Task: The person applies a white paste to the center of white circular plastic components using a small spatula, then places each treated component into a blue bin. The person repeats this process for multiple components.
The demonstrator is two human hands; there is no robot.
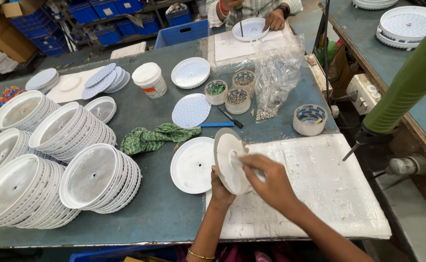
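My left hand [219,187] holds a round white disc [230,160] upright by its lower edge, above the white work board [315,189]. My right hand [266,179] presses against the disc's face with fingers pinched around something small and white; what it is I cannot tell. A white shallow round housing [192,165] lies flat just left of the disc.
Stacks of white round housings [57,160] fill the left of the table. A green cloth [152,137], blue-dotted round boards [190,110], tape rolls holding screws [237,101], a plastic bag [276,73] and a hanging green-handled screwdriver [397,102] lie around. Another person's hands [274,19] work opposite.
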